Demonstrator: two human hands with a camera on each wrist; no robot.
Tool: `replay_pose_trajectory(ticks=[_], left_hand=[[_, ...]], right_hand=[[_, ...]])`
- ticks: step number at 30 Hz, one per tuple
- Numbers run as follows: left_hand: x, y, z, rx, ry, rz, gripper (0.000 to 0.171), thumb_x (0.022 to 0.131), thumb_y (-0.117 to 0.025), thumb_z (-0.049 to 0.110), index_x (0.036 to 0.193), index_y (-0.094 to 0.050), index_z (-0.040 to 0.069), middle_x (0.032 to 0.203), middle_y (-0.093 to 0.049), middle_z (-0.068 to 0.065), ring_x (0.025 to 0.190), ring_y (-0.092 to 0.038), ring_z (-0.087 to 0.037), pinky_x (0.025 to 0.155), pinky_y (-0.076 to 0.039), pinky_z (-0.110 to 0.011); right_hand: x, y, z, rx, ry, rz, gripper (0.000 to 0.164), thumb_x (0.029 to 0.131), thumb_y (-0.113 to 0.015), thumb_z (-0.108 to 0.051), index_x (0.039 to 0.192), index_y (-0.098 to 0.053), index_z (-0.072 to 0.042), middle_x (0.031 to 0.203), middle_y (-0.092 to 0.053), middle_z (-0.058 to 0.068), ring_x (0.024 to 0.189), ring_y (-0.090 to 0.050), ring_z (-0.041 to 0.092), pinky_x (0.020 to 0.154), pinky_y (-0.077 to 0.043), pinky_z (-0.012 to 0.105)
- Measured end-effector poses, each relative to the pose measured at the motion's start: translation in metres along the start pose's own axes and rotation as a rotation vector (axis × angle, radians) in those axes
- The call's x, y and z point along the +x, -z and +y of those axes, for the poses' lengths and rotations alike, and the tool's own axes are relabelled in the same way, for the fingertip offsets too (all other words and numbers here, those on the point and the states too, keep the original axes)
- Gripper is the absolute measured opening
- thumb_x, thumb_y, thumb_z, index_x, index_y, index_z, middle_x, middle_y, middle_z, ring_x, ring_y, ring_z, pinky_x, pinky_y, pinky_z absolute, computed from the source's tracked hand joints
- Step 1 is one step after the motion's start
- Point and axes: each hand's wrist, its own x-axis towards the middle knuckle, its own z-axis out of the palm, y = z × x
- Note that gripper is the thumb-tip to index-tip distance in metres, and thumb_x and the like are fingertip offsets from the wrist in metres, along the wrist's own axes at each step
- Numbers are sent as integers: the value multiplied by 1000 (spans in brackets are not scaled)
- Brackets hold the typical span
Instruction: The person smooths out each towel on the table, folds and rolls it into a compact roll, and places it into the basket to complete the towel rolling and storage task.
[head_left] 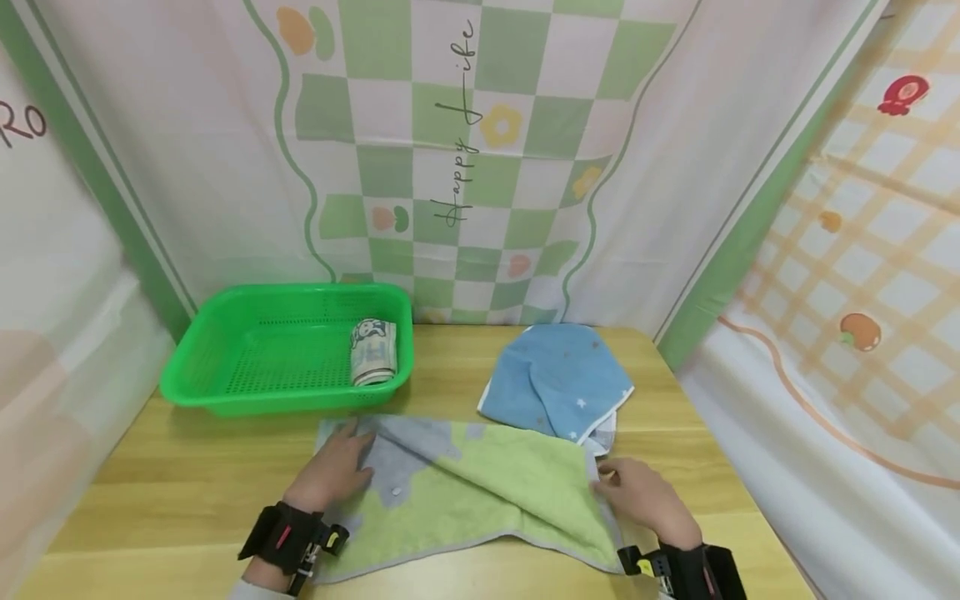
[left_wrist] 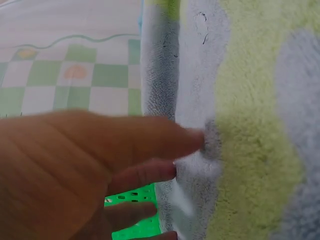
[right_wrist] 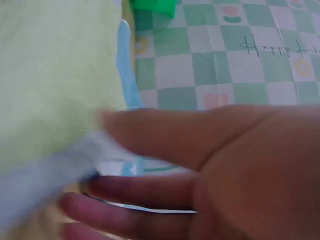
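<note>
A lime-green and grey towel [head_left: 480,500] lies spread across the front of the table, with a loose diagonal fold over it. On its left end rests my left hand [head_left: 333,468], fingers extended near the grey upper corner. The left wrist view shows that thumb [left_wrist: 165,137] against the grey pile, the other fingers reaching toward the edge. My right hand [head_left: 647,496] pinches the grey-trimmed right edge between thumb and fingers. That edge is blurred in the right wrist view, where the right hand [right_wrist: 215,155] covers part of it.
A green plastic basket [head_left: 225,392] stands at the back left, with a rolled printed cloth [head_left: 373,352] inside. Behind the towel's right end lies a crumpled blue cloth [head_left: 555,379] with white edging. Printed curtains [head_left: 517,167] surround the wooden table [head_left: 705,467].
</note>
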Motion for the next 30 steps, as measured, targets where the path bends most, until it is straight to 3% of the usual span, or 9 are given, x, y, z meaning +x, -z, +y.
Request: replay_pose_trajectory(ticks=[2,5,8,14,17,23,26,28,30], left_hand=[[1,1,0,-9,-4,-21,60,82,-77,13,135,-58,-9,153,-34,-39,140,-31,-59,111,-33,-70],[1,1,-1,-31,3,-61,72,74,-82,18,137,-58,-6,156,-29,-38,142,-27,-61,109,-32,-74],[2,-1,-2,-56,4,-110,82,66,-84,20,140,-56,-4,158,-26,-37,142,-22,-64,106,-30,-78],[3,-8,2,-93,-6,-163,91,61,-84,20,144,-53,-2,158,-28,-35,144,-20,-61,105,-27,-81],[2,-11,6,-111,-12,-178,90,63,-85,22,144,-53,0,159,-29,-34,146,-19,-59,106,-27,-80],[-6,-11,13,-125,-19,-218,77,73,-83,23,140,-56,-3,157,-32,-35,145,-23,-58,109,-27,-77],[-10,-8,16,-122,-7,-199,63,82,-77,21,137,-59,-4,155,-35,-35,144,-28,-56,113,-27,-72],[-11,-5,18,-117,4,-176,56,85,-74,19,135,-61,-4,153,-38,-36,143,-32,-55,115,-28,-69],[-11,-4,19,-102,21,-155,54,87,-72,18,135,-60,-4,152,-39,-36,142,-34,-53,115,-29,-67]], right_hand=[[12,0,-2,-20,-8,62,32,100,-63,-29,101,-70,2,86,-68,5,72,-60,19,66,-52,37],[34,-6,-3,16,-2,120,40,102,-60,-34,73,-60,-7,64,-48,-2,58,-42,13,57,-39,29],[53,-19,3,64,11,114,41,99,-66,-27,64,-49,-12,60,-38,-3,56,-37,13,56,-34,27],[70,-30,22,47,-10,304,8,86,-70,-1,89,-63,2,85,-64,14,75,-59,28,66,-50,41],[70,-27,28,44,8,441,14,86,-64,4,100,-63,4,98,-67,23,86,-63,36,73,-52,49],[44,-20,27,102,137,633,23,93,-57,10,110,-71,3,102,-70,24,65,-55,27,55,-39,28],[28,-17,26,60,141,608,24,93,-59,9,113,-71,7,111,-69,28,75,-63,34,59,-48,31],[19,-15,27,12,124,531,27,91,-63,7,116,-69,11,117,-66,34,97,-64,47,77,-55,45],[10,-15,26,-25,73,436,34,90,-67,2,121,-65,14,123,-62,37,110,-58,54,92,-51,59]])
